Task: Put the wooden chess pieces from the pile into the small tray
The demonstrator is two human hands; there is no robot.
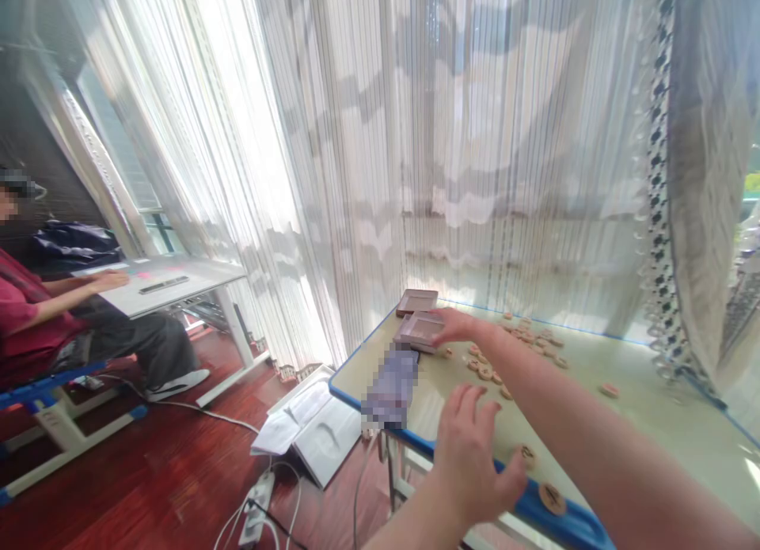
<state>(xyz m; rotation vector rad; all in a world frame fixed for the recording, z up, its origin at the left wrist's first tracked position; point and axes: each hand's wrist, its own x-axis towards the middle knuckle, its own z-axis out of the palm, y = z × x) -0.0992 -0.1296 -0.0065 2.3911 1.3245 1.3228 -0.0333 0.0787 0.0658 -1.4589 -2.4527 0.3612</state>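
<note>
My right hand (456, 327) reaches far across the table and rests its fingers on a shallow pinkish box (419, 329); whether it grips the box I cannot tell. A second, darker box half (416, 301) lies just behind it. My left hand (473, 453) hovers flat and open above the table's near edge, fingers spread, holding nothing. Several round wooden game pieces (485, 369) lie scattered on the table between the hands, with others (534, 336) farther back. Two more pieces (552, 498) sit near the blue front edge, close to my left thumb.
The table (653, 423) has a pale top and blue rim. A blurred-out object (392, 385) lies at its left edge. On the red wooden floor lie open papers (314, 427) and a power strip (256, 518) with cables. Another person (71, 328) sits at a white desk (172, 285) at left. Curtains hang behind.
</note>
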